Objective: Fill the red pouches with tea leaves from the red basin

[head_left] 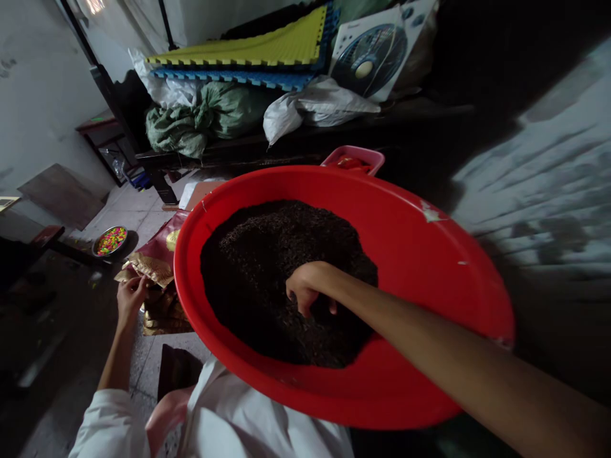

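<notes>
A wide red plastic basin (429,267) holds a heap of dark, dry loose grains (272,248), too fine to identify. My right hand (308,286) reaches down into the heap. Its bent fingers point downward and stand apart, with their tips sunk among the grains. To the left, outside the basin, my left hand (131,298) pinches the edge of a gold-brown patterned pouch (151,268). More dark gold pouches (165,315) lie stacked just below it. Whether the held pouch has anything inside cannot be seen.
A pink tray (377,160) with reddish items sits behind the basin. On the floor at left stands a metal bowl (111,242) of bright coloured pieces. A dark shelf behind carries sacks (219,111), yellow and blue foam mats (248,48) and a box fan (370,60).
</notes>
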A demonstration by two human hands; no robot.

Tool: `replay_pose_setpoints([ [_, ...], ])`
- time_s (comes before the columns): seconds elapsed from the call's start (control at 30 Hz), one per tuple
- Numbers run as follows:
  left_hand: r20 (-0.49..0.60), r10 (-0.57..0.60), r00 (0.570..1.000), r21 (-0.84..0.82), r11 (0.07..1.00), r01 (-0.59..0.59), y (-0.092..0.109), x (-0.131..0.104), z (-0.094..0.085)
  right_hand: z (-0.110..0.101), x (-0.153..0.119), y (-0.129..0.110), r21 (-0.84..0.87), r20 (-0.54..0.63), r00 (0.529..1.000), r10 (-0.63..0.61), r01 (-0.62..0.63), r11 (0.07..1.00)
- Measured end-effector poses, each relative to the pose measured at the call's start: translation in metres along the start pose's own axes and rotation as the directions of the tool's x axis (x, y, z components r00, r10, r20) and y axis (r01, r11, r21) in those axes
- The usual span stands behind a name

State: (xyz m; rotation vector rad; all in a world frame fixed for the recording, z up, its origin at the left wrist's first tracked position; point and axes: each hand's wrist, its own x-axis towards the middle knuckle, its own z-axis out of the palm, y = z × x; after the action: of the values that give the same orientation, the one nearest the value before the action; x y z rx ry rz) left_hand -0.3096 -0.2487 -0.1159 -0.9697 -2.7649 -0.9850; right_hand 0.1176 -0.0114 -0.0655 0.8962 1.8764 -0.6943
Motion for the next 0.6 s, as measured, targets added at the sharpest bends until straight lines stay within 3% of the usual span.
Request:
replay_pose_setpoints([
  [0.13, 0.031, -0.075, 0.997, 0.099, 0.992, 0.071, 0.011, 0.005, -0.003, -0.002, -0.012, -0.006, -0.053, 0.001, 1.000, -0.017, 0.017, 0.998],
  [0.33, 0.130, -0.007, 0.991, 0.025, 1.000, 0.004, 0.021, 0.022, -0.001, 0.001, -0.014, -0.008, -0.045, -0.029, 0.999, -0.035, 0.034, 0.998],
  [0.5, 0.225, -0.079, 0.971, 0.064, 0.996, 0.066, 0.030, 0.038, -0.002, 0.000, -0.025, -0.013, -0.043, -0.013, 0.997, -0.071, 0.070, 0.997],
  [0.6, 0.212, -0.090, 0.973, 0.072, 0.994, 0.076, 0.034, 0.047, 0.001, 0.000, -0.031, -0.015, -0.059, -0.008, 0.997, -0.074, 0.073, 0.996],
])
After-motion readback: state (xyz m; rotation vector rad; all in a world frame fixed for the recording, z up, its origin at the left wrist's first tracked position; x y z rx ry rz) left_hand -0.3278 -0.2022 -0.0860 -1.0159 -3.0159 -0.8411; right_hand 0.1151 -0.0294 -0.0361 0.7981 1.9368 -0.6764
